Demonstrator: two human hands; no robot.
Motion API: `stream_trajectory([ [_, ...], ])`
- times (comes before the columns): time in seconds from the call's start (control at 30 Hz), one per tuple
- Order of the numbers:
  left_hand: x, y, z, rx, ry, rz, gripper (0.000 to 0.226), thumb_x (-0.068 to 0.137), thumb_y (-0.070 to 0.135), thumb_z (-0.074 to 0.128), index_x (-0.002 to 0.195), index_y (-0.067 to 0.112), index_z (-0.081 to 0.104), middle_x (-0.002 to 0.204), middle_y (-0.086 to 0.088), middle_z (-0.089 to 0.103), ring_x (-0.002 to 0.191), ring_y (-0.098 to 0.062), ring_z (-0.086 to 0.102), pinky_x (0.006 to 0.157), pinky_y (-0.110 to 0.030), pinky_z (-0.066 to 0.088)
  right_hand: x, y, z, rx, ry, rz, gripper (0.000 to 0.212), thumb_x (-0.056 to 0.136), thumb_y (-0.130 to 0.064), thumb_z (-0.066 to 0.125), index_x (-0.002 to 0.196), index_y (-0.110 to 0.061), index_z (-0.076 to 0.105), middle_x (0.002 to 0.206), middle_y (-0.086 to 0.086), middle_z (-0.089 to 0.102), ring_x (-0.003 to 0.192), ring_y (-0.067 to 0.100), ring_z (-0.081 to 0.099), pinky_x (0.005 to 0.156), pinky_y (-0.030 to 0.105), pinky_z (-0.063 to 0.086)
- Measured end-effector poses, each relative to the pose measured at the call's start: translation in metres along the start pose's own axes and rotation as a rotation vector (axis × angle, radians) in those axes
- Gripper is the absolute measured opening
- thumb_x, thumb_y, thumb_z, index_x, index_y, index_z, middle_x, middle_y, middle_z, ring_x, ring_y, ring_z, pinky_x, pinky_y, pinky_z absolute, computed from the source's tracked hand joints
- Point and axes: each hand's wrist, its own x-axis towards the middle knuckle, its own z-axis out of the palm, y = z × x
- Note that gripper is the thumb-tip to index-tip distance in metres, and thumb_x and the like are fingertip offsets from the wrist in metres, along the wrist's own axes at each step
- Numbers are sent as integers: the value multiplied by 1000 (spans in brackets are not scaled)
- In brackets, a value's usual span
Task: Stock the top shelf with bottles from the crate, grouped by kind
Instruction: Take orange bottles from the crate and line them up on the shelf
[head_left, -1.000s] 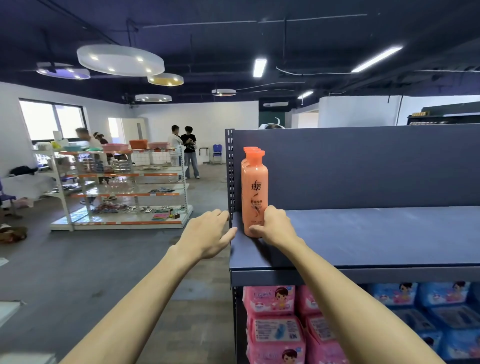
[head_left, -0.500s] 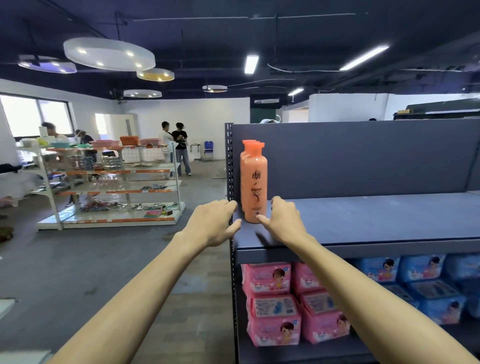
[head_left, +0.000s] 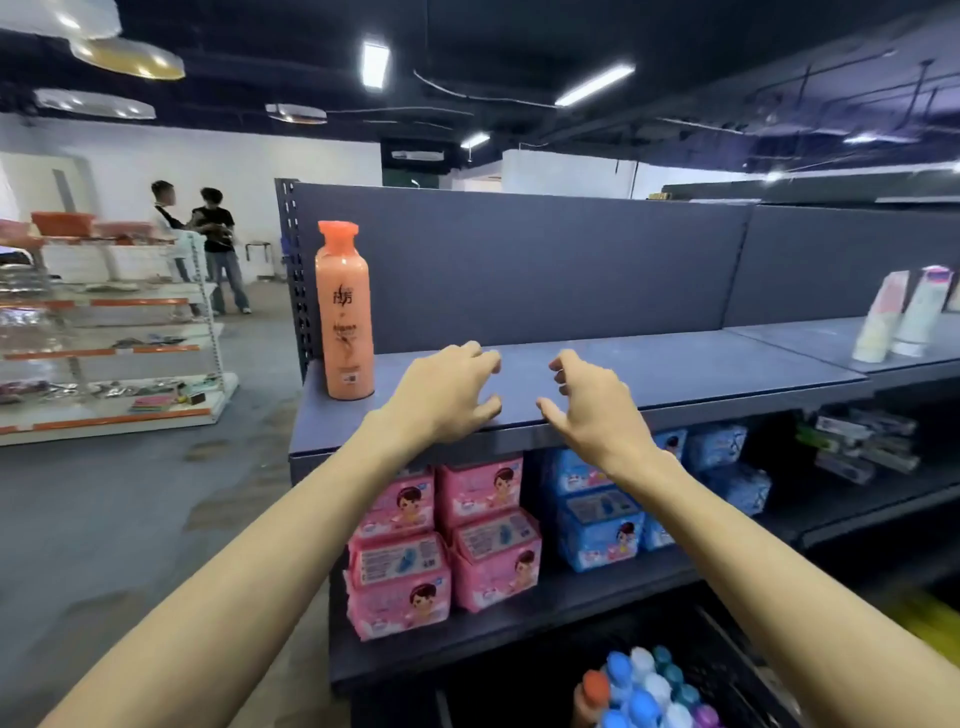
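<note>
Above the front edge of the top shelf (head_left: 649, 374): left hand (head_left: 447, 395) and right hand (head_left: 587, 410), fingers loosely curled, both empty. Orange bottle (head_left: 344, 322) upright at the shelf's left end, apart from both hands. Crate (head_left: 727, 665) of mixed bottles below. Advised next: pick an orange-capped bottle and seat it just beside the first.

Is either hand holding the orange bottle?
No, the orange bottle stands untouched on the top shelf, with the left hand and right hand empty to its right.
</note>
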Motion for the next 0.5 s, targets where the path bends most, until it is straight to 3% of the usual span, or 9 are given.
stream_trajectory([
  [0.13, 2, 40, 12, -55, 79, 43, 34, 91, 41, 49, 117, 20, 54, 112, 1, 56, 105, -21, 53, 75, -37, 47, -22, 42, -5, -44, 14, -111, 32, 94, -29, 63, 119, -11, 53, 113, 7, 67, 101, 29, 65, 83, 43, 51],
  [0.3, -5, 81, 39, -65, 102, 43, 28, 91, 37, 50, 111, 19, 58, 104, 1, 56, 96, -20, 53, 66, -34, 45, -33, 78, 0, -34, 47, -141, 29, 92, -31, 62, 112, -11, 55, 100, 7, 66, 92, 30, 63, 75, 42, 50],
  [0.5, -37, 115, 84, -40, 44, 53, 25, 86, 30, 54, 102, 13, 62, 95, -4, 58, 84, -25, 55, 61, -36, 45, -63, 121, 31, 20, -92, -162, 32, 91, -31, 63, 115, -12, 55, 103, 8, 66, 95, 31, 64, 79, 44, 52],
])
